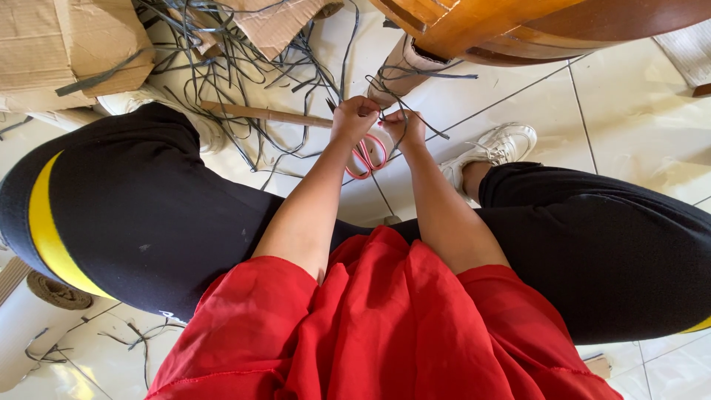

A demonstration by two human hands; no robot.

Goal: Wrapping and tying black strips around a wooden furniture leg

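My left hand (354,118) and my right hand (404,127) meet just above the floor, between my knees. The left hand is closed around pink-handled scissors (368,157); their loops hang below the fingers and a dark tip pokes out above the knuckles. The fingers of my right hand pinch a thin dark grey strip (433,132) that loops off to the right. The strip also runs up toward the cardboard-wrapped furniture leg (400,68). How the strip passes between the two hands is hidden by the fingers.
A tangle of dark strips (237,67) covers the white tiled floor (629,111) behind a wooden stick (255,113). A cardboard box (67,44) sits at the top left and varnished wooden furniture (503,26) at the top right. My white shoe (498,146) rests beside the right hand.
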